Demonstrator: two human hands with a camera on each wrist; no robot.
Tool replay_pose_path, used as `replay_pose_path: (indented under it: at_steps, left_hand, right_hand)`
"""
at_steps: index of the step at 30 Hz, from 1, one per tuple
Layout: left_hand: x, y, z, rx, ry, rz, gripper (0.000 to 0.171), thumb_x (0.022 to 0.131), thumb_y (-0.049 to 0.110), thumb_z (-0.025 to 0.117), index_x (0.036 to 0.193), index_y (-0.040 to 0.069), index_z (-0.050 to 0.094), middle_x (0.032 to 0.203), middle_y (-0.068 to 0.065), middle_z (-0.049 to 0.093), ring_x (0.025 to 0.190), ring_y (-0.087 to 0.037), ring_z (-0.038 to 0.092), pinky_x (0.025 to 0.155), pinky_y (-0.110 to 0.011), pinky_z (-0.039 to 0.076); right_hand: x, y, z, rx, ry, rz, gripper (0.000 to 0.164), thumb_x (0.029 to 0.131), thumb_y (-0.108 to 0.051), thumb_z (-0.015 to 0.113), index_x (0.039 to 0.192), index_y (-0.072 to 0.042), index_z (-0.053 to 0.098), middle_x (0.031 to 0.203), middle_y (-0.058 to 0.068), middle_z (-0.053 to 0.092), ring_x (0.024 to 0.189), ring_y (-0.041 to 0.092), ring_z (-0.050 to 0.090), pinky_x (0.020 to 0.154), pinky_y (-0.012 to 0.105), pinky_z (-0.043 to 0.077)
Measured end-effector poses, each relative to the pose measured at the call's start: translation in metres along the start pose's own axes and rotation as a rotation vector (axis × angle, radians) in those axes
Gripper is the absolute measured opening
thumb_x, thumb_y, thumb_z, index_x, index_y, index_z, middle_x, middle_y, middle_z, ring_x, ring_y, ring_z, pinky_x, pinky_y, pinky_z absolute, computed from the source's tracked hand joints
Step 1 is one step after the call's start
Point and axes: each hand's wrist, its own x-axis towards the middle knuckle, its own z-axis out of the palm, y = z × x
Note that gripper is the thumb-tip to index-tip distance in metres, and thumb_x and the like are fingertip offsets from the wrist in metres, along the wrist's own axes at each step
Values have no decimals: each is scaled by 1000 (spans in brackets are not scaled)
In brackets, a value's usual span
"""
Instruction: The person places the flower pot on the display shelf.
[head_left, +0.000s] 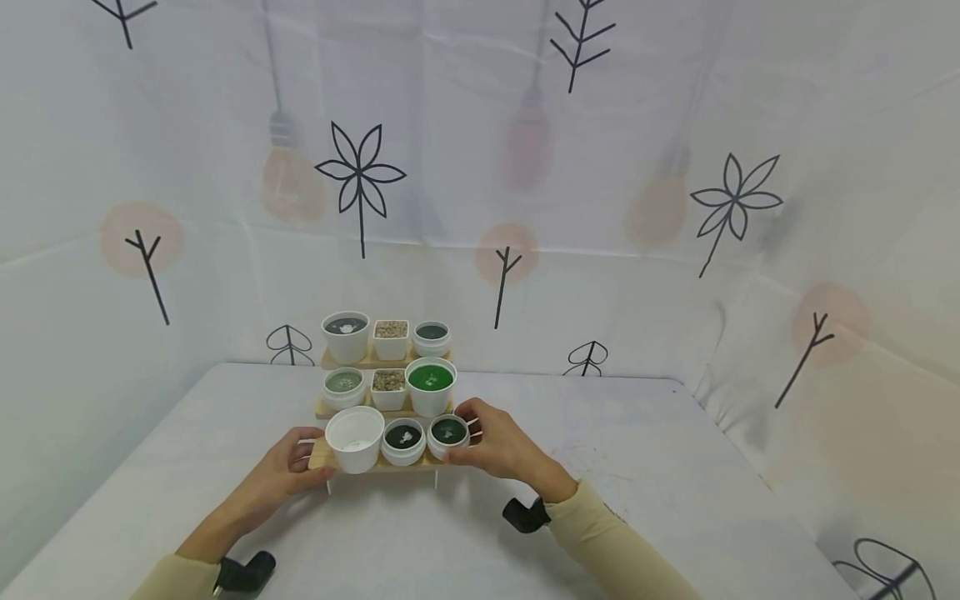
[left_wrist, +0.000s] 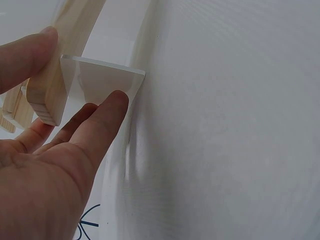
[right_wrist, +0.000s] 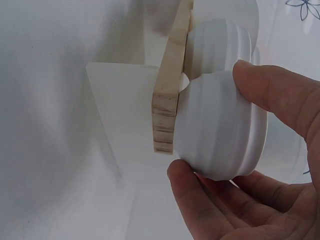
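Note:
A three-tier wooden stand with translucent white supports carries small white pots. My left hand holds the left end of its lowest board, the thumb on top and the fingers below beside the support. At the right end of that board, my right hand grips a round white pot with a dark green filling, thumb at its rim and fingers around its other side. The pot's base sits against the board. Next to it are a dark-filled round pot and a larger white cup.
On the middle tier stand a pale green pot, a square pot of grains and a bright green cup. The top tier holds a grey-filled cup, another square pot and a round pot. A patterned cloth hangs behind the white table.

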Motion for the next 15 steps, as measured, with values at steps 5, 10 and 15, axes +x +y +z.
replay_pose_path:
  at_steps: [5,10,15]
  left_hand:
    - [1,-2,-1,3,8,-4,72,82,20,76,135,1,30,138,-29,43,124,-40,49,93,-40,51]
    - [2,-2,-1,4,9,2,72,82,20,75,135,1,30,138,-30,42,124,-40,49,93,-40,51]
    - [2,-3,-1,-4,7,6,71,83,19,75,135,1,30,139,-30,42,125,-40,48,94,-40,51]
  right_hand:
    - [1,0,2,11,-1,9,56,76,-29,81,119,-7,52,109,4,59,99,24,59,84,37,54]
    - [1,0,3,8,0,17,57,76,-31,81,119,-8,52,110,3,59,99,22,59,84,35,54]
    - [1,0,3,22,-2,9,58,76,-30,81,120,-7,52,111,4,59,100,23,58,87,42,53]
